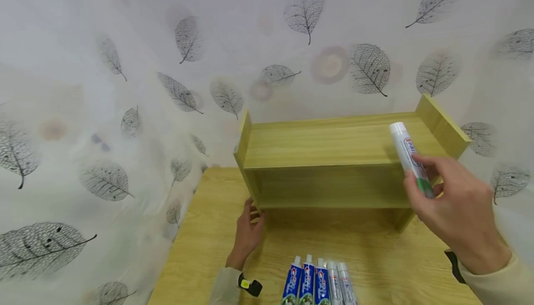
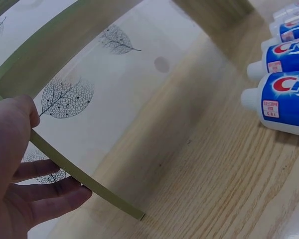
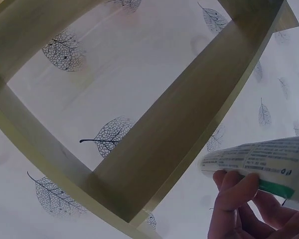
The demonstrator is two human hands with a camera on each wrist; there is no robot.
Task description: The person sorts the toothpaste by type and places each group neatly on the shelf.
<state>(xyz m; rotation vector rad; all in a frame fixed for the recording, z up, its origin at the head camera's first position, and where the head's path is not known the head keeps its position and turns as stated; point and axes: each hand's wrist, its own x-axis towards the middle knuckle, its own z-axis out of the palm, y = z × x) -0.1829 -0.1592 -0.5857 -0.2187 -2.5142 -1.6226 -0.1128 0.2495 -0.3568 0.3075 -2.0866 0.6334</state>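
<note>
My right hand [image 1: 463, 203] pinches a white toothpaste tube [image 1: 403, 146] with a green end, between thumb and fingers. The tube is tilted, cap upward, in front of the right part of the wooden shelf [image 1: 317, 145]. In the right wrist view, the tube's printed side [image 3: 261, 158] faces the camera, apart from the shelf's boards. At the shelf's left side panel [image 2: 65, 162], my left hand [image 1: 249, 233] grips the edge, with the thumb on one side and the fingers on the other.
Several toothpaste tubes lie in a row on the wooden table [image 1: 208, 203] before the shelf: blue ones [image 1: 307, 279] on the left, white ones [image 1: 341, 282] on the right. A leaf-patterned wall covering [image 1: 267, 27] rises behind. The shelf has raised side panels.
</note>
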